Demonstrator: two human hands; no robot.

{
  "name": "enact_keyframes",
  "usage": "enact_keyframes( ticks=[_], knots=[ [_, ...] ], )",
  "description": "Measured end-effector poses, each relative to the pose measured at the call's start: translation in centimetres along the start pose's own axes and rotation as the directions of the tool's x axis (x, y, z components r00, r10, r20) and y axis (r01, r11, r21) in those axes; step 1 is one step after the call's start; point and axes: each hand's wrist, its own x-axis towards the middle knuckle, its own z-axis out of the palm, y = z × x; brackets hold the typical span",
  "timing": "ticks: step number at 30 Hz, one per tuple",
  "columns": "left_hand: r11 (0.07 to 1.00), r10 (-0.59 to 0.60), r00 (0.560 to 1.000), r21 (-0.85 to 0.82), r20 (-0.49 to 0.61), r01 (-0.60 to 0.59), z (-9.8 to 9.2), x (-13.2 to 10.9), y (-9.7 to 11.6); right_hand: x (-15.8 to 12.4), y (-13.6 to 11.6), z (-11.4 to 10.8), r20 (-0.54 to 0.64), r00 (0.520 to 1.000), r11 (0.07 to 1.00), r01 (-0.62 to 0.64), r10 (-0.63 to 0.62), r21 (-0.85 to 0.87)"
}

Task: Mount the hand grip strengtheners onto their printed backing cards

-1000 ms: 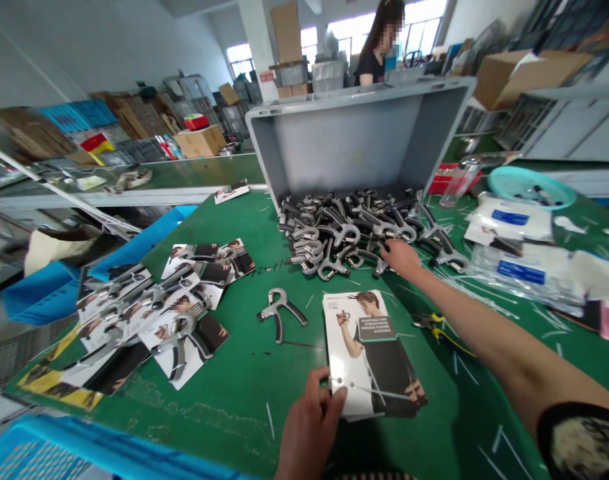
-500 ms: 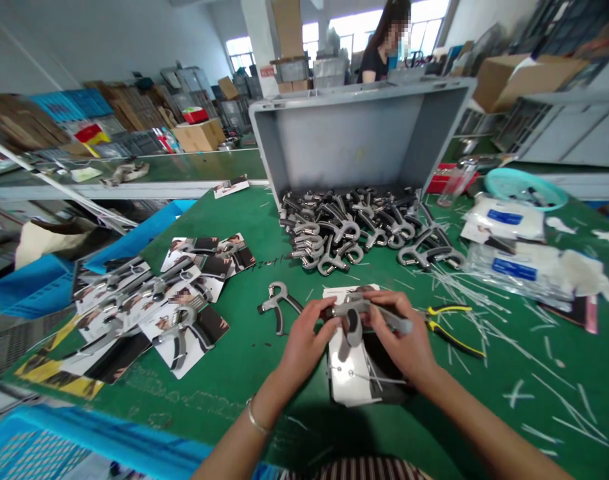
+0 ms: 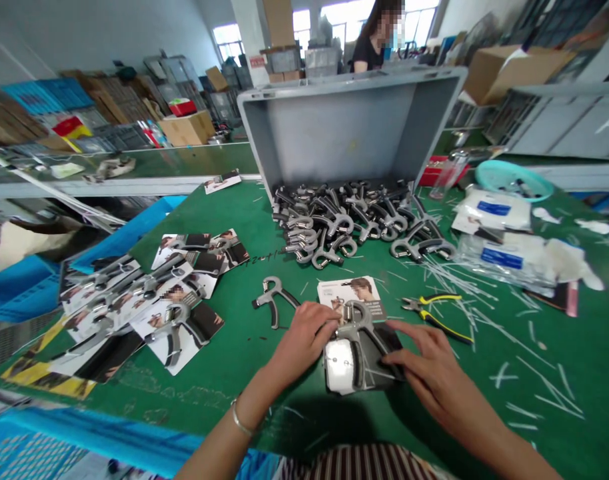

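A grey-and-black hand grip (image 3: 357, 327) lies on a stack of printed cards (image 3: 342, 363), its spring toward the back. My left hand (image 3: 307, 333) is closed on the left side of that grip, near its spring end. My right hand (image 3: 427, 360) has its fingers apart at the right handle, beside the cards. Another hand grip (image 3: 274, 298) rests on the green table to the left. Yellow-and-black pliers (image 3: 442, 317) lie to the right of the cards.
Behind the cards, many hand grips (image 3: 334, 223) spill from a tipped grey crate (image 3: 339, 137). Cards with grips (image 3: 172, 327) lie at left. Loose white ties (image 3: 484, 320), plastic packets (image 3: 504, 257) and a turquoise basket (image 3: 514, 180) are at right. A person stands behind the crate.
The hand grip has come down flat onto the cards, with its spring toward the back. My right hand has spread and moved right. The view has shifted slightly.
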Motion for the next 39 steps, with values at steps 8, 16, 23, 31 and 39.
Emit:
enact_keyframes(
  ticks=[8,16,23,31,39],
  knots=[
    [0.996,-0.093,0.995,-0.004,-0.036,0.093,2.2,2.4,-0.7,1.2,0.1,1.4,0.100,0.994,0.997,0.024,-0.032,0.072],
    [0.989,-0.144,0.989,-0.027,0.023,0.145,2.8,2.4,0.1,0.4,-3.0,2.0,0.053,0.998,0.999,-0.016,0.019,-0.045],
    [0.993,-0.092,0.996,-0.081,-0.014,0.091,3.0,2.2,-0.2,0.3,-2.7,3.8,0.045,0.999,0.997,0.009,-0.012,0.081],
    [0.986,-0.156,0.987,-0.060,-0.040,0.153,3.7,1.7,0.4,0.0,-2.5,3.1,0.029,0.999,0.992,-0.040,0.036,0.120],
    [0.954,-0.294,0.941,-0.107,-0.170,0.279,2.1,0.5,1.0,2.1,-2.1,1.3,0.019,0.999,0.999,0.041,-0.041,0.027]
  ],
)
